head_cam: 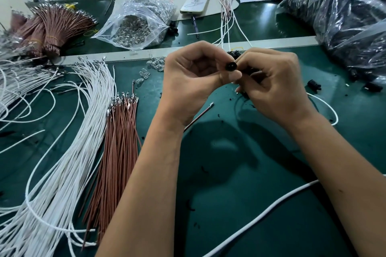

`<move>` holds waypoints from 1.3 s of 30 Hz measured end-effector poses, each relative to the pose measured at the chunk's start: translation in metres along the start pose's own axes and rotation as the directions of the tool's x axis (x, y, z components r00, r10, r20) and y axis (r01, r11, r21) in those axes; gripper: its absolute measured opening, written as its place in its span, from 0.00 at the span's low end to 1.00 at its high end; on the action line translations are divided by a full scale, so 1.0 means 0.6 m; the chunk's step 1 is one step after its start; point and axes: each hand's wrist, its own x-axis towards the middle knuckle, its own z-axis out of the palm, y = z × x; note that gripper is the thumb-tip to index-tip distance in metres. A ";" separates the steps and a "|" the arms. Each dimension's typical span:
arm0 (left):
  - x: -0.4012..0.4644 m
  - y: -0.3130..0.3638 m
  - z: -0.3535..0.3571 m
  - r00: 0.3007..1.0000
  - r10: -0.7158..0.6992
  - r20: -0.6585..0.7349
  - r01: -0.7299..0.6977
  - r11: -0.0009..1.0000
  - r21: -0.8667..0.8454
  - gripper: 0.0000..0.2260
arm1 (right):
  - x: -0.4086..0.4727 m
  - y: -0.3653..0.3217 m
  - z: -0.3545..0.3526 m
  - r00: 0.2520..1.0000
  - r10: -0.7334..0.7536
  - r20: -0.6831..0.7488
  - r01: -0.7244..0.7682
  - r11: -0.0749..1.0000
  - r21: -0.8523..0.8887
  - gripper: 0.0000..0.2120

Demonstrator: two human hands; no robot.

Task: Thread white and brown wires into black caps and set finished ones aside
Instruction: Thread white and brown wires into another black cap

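Head view: black cap (231, 66) pinched between left hand (189, 81) and right hand (273, 85) fingers, both curled.

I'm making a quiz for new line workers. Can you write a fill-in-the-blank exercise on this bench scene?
1. Both hands pinch a small ____ cap.
2. The loose brown wires lie to the ____ of the white wires.
3. The phone lies beside a clear ____ of small clear parts.

Missing words: black; right; bag
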 end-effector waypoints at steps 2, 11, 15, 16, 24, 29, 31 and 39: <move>0.000 -0.002 -0.001 1.000 -0.003 -0.008 0.003 1.000 0.004 0.15 | 0.002 0.003 0.001 1.000 -0.001 0.012 0.001 1.000 -0.027 0.03; 0.003 -0.014 0.001 0.998 -0.045 -0.032 0.044 0.999 -0.030 0.15 | 0.000 0.006 0.009 0.999 -0.028 -0.016 0.027 0.999 -0.033 0.06; 0.005 -0.016 0.002 0.997 -0.056 -0.045 0.055 0.998 -0.017 0.13 | 0.001 0.007 0.010 0.999 -0.032 -0.037 0.032 0.999 0.011 0.06; 0.005 -0.017 0.002 0.997 -0.055 -0.057 0.055 0.998 -0.005 0.11 | 0.002 0.007 0.011 0.999 -0.028 -0.030 0.029 1.000 0.010 0.08; 0.005 -0.028 -0.001 0.979 -0.077 -0.188 0.077 0.997 -0.007 0.08 | 0.001 0.000 0.017 0.999 0.032 0.036 -0.034 0.997 0.070 0.12; 0.006 -0.037 0.009 0.942 -0.162 -0.293 0.141 0.986 -0.091 0.06 | 0.002 0.003 0.024 0.990 0.113 0.080 -0.119 0.989 0.083 0.13; 0.006 -0.039 0.009 0.928 -0.181 -0.326 0.161 0.983 -0.087 0.05 | 0.001 0.006 0.026 0.986 0.141 0.094 -0.149 0.985 0.086 0.13; 0.006 -0.039 0.010 0.901 -0.226 -0.370 0.225 0.973 -0.046 0.06 | -0.001 0.010 0.032 0.975 0.180 0.129 -0.194 0.976 0.101 0.13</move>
